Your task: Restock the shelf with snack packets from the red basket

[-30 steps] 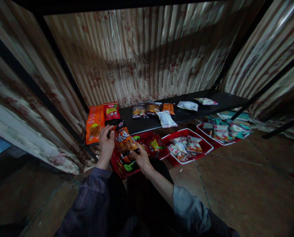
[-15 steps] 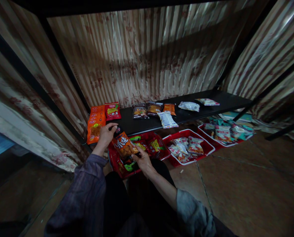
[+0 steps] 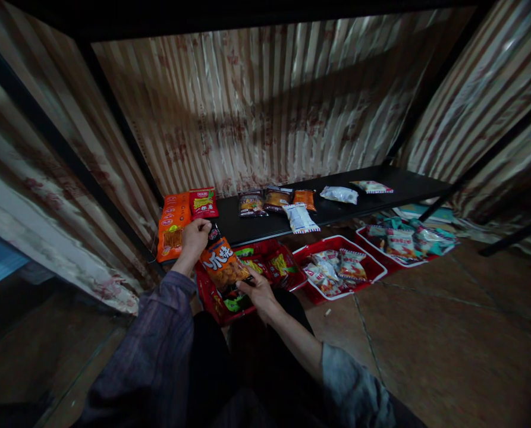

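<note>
My left hand [image 3: 194,236] grips the top corner of an orange snack packet [image 3: 223,265] with white lettering. My right hand [image 3: 257,289] pinches the packet's lower right corner. The packet hangs tilted between both hands, over the left red basket [image 3: 208,291] and just in front of the black shelf [image 3: 256,223]. Orange packets [image 3: 171,228] and a red packet [image 3: 203,202] lie on the shelf's left end, close to my left hand.
More packets lie along the shelf: brown ones [image 3: 265,200], an orange one [image 3: 304,198], white ones [image 3: 299,217]. Two more red baskets [image 3: 372,264] of snacks stand on the tiled floor to the right. Striped curtains hang behind and beside the shelf.
My left hand has lifted the packet's top toward the shelf's left end and closed tighter on it. My right hand has stayed on the lower corner.
</note>
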Demonstrator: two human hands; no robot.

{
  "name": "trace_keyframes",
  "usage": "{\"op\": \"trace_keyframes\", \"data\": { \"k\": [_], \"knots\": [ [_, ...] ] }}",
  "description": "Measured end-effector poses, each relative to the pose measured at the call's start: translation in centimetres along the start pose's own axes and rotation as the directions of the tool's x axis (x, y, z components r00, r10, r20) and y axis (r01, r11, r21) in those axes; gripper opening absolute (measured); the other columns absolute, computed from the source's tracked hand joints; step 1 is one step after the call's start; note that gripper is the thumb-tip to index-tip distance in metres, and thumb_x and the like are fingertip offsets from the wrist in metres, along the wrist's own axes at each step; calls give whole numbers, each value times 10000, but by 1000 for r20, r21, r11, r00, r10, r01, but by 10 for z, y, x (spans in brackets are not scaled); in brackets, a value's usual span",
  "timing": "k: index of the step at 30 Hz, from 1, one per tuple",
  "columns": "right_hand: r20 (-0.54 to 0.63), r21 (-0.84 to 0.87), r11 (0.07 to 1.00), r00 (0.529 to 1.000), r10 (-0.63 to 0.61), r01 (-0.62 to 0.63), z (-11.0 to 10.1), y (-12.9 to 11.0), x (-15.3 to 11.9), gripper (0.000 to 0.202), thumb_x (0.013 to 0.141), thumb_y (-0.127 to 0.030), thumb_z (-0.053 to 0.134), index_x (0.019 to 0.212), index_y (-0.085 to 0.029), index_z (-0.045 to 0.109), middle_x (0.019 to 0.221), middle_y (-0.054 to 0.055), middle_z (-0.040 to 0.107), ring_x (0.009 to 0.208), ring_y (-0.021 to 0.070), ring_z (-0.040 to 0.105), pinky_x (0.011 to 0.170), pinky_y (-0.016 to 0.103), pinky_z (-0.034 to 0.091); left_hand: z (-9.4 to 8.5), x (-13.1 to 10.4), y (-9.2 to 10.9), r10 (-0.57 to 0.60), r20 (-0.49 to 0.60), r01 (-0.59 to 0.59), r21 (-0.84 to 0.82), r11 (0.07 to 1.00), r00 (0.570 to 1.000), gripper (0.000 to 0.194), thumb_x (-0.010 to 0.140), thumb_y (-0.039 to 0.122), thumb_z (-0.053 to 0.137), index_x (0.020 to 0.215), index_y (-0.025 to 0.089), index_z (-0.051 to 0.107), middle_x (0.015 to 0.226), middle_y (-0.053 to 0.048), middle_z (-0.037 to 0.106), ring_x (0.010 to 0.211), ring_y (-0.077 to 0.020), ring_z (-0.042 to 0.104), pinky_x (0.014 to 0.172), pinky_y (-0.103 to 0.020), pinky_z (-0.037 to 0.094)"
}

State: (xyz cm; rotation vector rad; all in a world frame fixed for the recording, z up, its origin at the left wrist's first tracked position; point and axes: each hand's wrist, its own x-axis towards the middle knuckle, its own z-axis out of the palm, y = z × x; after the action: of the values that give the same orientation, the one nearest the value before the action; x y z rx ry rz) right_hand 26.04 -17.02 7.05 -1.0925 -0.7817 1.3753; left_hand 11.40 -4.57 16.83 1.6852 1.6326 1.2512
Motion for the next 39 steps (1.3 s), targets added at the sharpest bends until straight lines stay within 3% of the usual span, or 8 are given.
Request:
{"op": "trace_keyframes", "data": {
  "k": [7,11,18,22,24,27,32,39],
  "knots": [
    [-75,117,993,997,-13,22,-1,-8,0,553,495,-265,759,1038,-223,668,761,-12,666,551,107,528,522,241,450,-3,-18,14,153,-100,-135,165,977,983,210,775,232,493,878,189,670,921,-65,684,899,-209,613,863,-352,443],
    [-138,160,986,990,-25,48,-2,-14,5,566,502,-249,749,1060,-225,655,802,-6,682,618,142,573,563,263,473,3,-35,9,213,-119,-197,130,972,970,209,771,193,464,839,194,661,953,-60,670,960,-205,589,921,-358,423],
    [-188,117,985,977,-102,125,1,-15,14,563,558,-265,706,1114,-221,624,874,2,704,706,178,617,617,283,500,23,-55,-5,110,-7,-110,-22,994,994,202,777,230,501,907,192,651,999,-76,650,994,-211,573,948,-375,399],
    [-160,-109,963,952,-261,246,0,-10,20,500,664,-261,619,1163,-227,606,983,25,699,863,217,639,798,370,517,34,-60,-8,-42,57,56,-287,956,997,278,738,310,616,994,201,635,1119,-95,621,1087,-225,545,989,-374,367],
    [-118,-335,865,894,-433,374,-2,-7,20,459,707,-224,575,1165,-232,613,1073,42,675,1001,229,611,922,404,469,38,-62,-8,-119,103,153,-430,890,987,385,710,351,666,1064,211,605,1167,-93,605,1117,-221,536,986,-357,372],
    [39,-636,591,786,-617,496,-4,-5,17,507,742,-128,508,1228,-255,575,1226,57,597,1106,217,569,982,387,436,43,-67,-6,-133,170,211,-614,761,976,501,712,396,675,1163,230,530,1213,-79,584,1103,-197,553,943,-315,411],
    [274,-847,201,727,-629,493,-5,-4,6,688,710,-37,492,1337,-316,454,1388,58,449,1107,229,571,873,353,518,46,-75,-4,-141,189,236,-760,605,972,532,707,414,676,1172,241,486,1133,-54,606,964,-167,609,824,-277,474],
    [395,-857,-2,653,-646,516,0,-3,-1,683,721,-30,502,1344,-303,445,1354,98,449,1175,264,487,864,383,519,44,-79,-4,-188,193,265,-800,538,963,525,660,416,712,1098,235,486,977,-17,635,781,-130,632,729,-263,492]
  ]
}}
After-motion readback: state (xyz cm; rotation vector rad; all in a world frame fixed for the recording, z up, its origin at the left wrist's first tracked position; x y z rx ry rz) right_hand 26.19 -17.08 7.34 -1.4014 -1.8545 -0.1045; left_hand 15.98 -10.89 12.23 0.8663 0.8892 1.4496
